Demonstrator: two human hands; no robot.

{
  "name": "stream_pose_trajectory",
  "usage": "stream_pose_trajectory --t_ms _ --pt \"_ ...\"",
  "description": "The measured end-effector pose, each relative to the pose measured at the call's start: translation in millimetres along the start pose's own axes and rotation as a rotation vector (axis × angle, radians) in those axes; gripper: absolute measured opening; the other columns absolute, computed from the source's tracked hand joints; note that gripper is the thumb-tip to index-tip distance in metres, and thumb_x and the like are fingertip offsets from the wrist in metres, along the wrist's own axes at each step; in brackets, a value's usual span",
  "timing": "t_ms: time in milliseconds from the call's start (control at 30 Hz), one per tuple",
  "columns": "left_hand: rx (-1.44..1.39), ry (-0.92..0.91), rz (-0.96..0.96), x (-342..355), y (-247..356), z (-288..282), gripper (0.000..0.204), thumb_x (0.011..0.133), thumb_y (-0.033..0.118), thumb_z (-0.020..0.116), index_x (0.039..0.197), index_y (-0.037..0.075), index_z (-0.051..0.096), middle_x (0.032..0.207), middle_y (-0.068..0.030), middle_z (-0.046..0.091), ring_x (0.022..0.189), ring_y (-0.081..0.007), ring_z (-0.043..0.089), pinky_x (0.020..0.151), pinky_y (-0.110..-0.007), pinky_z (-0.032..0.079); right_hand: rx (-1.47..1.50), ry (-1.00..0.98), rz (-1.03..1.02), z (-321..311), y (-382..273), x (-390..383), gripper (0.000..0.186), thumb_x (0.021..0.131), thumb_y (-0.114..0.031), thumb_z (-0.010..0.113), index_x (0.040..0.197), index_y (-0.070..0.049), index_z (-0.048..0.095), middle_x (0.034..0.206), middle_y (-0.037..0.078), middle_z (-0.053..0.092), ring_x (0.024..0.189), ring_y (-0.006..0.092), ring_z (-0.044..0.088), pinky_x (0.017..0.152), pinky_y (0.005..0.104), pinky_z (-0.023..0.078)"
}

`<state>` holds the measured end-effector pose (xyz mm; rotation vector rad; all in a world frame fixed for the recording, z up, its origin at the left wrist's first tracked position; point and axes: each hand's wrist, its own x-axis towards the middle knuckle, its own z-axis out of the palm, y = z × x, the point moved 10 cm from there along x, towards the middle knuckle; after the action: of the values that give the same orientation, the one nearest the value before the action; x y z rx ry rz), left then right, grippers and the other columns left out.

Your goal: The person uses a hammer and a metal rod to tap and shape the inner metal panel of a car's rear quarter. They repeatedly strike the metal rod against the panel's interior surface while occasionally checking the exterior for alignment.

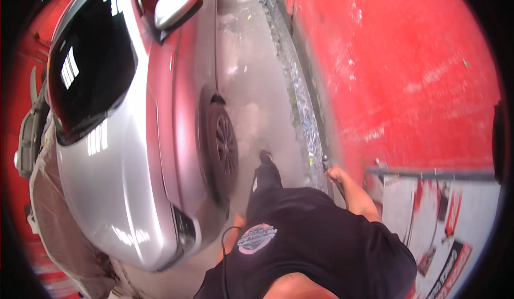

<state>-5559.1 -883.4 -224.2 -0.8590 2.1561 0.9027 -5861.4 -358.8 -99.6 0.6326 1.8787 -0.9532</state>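
Gripping dark, grey-tipped tool [326, 163], right hand [336, 175] at near right, beside red wall [407, 74]; left hand [240, 222] by black cable [223, 256], grip cannot be told. Silver car [110, 176] blocking left, concrete path [249, 79] running far between.

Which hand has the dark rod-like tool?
The right hand, nearer the red wall: the rod-like tool juts beyond it. The left hand, nearer the silver car, shows no such tool.
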Motion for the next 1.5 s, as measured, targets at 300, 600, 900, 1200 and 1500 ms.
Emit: stream_pose_trajectory --t_ms 300,600,900,1200,1500 --pt "0.004 -0.061 -0.056 204 235 -190 0.034 0.078 0.027 0.064 0.08 -0.006 0.069 0.084 -0.0282 0.067 0.083 -0.0417 0.067 0.075 -0.05 0.051 0.148 0.054 0.122 -82 -230 117 0.015 0.086 -0.006 0.059 0.083 0.008 0.064 0.055 0.015 0.051 0.043 0.0244 0.048 0.035 0.0413 0.041" --pt "0.006 -0.063 -0.045 405 470 -366 0.032 0.077 0.026 0.065 0.079 -0.006 0.069 0.082 -0.0285 0.067 0.081 -0.0408 0.068 0.073 -0.049 0.051 -0.16 -0.231 0.301 -143 -378 267 0.013 0.084 -0.012 0.059 0.082 0.001 0.06 0.054 0.009 0.048 0.043 0.0223 0.049 0.039 0.0372 0.042" --pt "-0.084 0.037 -0.133 582 702 -505 0.031 0.075 0.024 0.067 0.079 -0.007 0.069 0.08 -0.0288 0.066 0.08 -0.0398 0.068 0.072 -0.048 0.052 -0.343 -0.128 0.212 -301 -728 453 0.017 0.082 -0.014 0.064 0.074 0.0 0.061 0.054 0.01 0.049 0.045 0.0229 0.049 0.041 0.0397 0.04" --pt "-0.161 0.146 -0.191 742 876 -630 0.03 0.074 0.023 0.068 0.079 -0.007 0.069 0.078 -0.0292 0.066 0.078 -0.0389 0.069 0.07 -0.047 0.053 -0.104 0.096 -0.164 -404 -1134 579 0.016 0.076 -0.012 0.067 0.068 0.002 0.063 0.056 0.012 0.055 0.044 0.0231 0.053 0.041 0.0395 0.044" --pt "-0.177 0.082 0.084 958 1116 -840 0.029 0.07 0.019 0.073 0.079 -0.008 0.069 0.075 -0.0274 0.067 0.076 -0.0359 0.07 0.07 -0.045 0.053 -0.088 0.02 -0.029 -448 -1308 667 0.018 0.081 -0.01 0.062 0.068 0.003 0.061 0.055 0.013 0.052 0.044 0.024 0.05 0.041 0.0414 0.044"
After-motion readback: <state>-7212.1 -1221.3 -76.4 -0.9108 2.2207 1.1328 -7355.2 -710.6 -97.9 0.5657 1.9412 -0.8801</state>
